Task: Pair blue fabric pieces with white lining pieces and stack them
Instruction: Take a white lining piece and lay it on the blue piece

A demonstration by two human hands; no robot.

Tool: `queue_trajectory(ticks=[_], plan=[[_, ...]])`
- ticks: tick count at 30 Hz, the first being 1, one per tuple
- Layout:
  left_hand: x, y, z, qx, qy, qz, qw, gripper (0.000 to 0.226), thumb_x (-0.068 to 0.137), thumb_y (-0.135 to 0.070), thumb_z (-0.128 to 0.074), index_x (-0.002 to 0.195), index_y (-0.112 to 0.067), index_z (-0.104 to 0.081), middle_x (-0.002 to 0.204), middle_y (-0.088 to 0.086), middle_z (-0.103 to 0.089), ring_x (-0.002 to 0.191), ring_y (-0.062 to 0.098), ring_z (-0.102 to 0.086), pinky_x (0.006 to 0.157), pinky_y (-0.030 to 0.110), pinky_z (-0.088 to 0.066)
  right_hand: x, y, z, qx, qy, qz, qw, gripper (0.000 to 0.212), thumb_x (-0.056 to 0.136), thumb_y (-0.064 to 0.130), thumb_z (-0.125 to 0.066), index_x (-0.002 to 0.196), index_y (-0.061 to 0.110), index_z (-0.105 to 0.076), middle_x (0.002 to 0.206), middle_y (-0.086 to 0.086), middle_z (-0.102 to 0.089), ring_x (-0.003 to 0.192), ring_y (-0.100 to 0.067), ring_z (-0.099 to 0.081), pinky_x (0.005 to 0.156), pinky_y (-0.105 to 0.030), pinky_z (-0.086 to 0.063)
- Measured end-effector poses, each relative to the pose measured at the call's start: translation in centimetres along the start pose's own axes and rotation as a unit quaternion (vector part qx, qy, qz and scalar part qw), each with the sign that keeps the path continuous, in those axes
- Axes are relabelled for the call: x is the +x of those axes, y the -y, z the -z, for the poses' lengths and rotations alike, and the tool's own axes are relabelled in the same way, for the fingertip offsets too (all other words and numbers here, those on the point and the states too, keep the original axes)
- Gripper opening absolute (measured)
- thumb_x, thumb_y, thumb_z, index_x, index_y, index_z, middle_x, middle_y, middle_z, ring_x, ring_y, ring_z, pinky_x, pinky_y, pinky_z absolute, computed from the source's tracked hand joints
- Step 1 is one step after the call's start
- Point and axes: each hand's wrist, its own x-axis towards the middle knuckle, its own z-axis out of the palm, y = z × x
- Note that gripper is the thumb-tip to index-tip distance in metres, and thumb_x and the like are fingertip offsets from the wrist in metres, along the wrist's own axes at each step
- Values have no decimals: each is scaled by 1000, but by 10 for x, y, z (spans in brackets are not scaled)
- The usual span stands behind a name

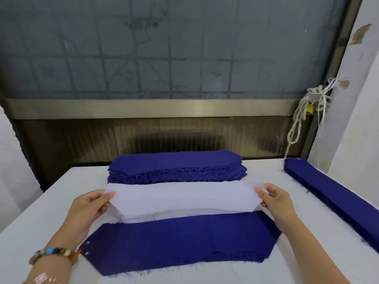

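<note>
The dark blue woven cloth piece (178,240) looks matt, with frayed, hairy edges; the thin white lining piece (180,197) is smooth, matt and papery; the white table top (246,273) is smooth; the brushed metal window rail (151,107) shines dully; the frosted glass pane (164,48) looks cloudy.

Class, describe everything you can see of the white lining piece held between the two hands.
The white lining piece is a long, thin, slightly see-through strip of soft fabric, with its near corners cut at an angle. It is held stretched sideways by its ends: the left hand pinches the left end, the right hand the right end. It sits just above more white lining, with the blue stack behind it and the blue pieces in front.
</note>
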Motion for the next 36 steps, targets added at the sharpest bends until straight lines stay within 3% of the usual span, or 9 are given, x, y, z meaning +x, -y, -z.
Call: queue_trajectory(ticks=[6,11,14,17,19,22,27,31,36], plan=[[-19,-10,19,16,13,-1,1000,11,83,-21,-74,83,-10,-73,64,6,-64,65,20,-55,63,27,-54,-18,8,16,-16,13,9,1000,12,91,20,-65,84,30,-67,70,9,-68,63,-14,-54,58,-22,-49],[-43,-1,31,54,45,-13,997,14,78,-29,-76,82,-16,-76,71,7,-70,63,19,-59,63,27,-53,-42,7,33,-27,30,8,999,5,91,19,-66,89,20,-70,70,7,-70,62,-16,-53,59,-23,-49],[-57,10,32,59,97,-14,993,29,71,-35,-78,84,-10,-75,70,12,-65,60,15,-51,65,25,-43,-59,2,38,9,52,-12,999,7,92,12,-64,91,11,-71,75,-4,-73,56,-14,-57,53,-19,-49],[-65,14,30,99,107,-43,988,13,76,-24,-78,81,-12,-75,71,19,-65,57,13,-51,55,14,-41,-66,2,40,26,58,-14,998,9,92,7,-62,93,4,-70,81,-14,-73,61,-19,-62,53,-19,-51],[-66,15,31,128,98,-70,984,2,80,-15,-77,79,-16,-75,68,13,-67,53,10,-53,53,10,-40,-66,2,41,-1,65,-3,998,9,93,7,-61,93,4,-69,86,-18,-72,67,-25,-61,61,-28,-50],[-67,20,33,181,79,-113,974,7,79,-15,-79,78,-21,-74,61,1,-65,50,6,-49,51,9,-36,-64,-2,41,-44,79,13,996,8,93,8,-62,91,7,-70,88,-19,-71,70,-29,-60,69,-38,-48],[-71,20,33,222,84,-142,961,8,81,-20,-76,74,-20,-72,64,3,-67,52,7,-50,53,11,-38,-61,-9,38,-151,73,52,985,7,91,15,-64,89,20,-69,85,-1,-72,79,-31,-65,75,-36,-51],[-72,21,32,232,68,-146,959,18,86,-20,-72,70,-13,-69,66,6,-67,58,14,-54,56,14,-40,-61,-10,36,-193,70,69,976,3,90,25,-67,91,27,-66,87,5,-68,79,-27,-60,68,-28,-47],[-72,22,32,247,45,-159,955,26,91,-13,-64,66,-9,-59,62,10,-58,53,6,-41,52,13,-33,-58,-12,34,-209,66,54,974,9,88,27,-69,84,21,-63,82,-5,-67,76,-30,-59,68,-34,-46]])
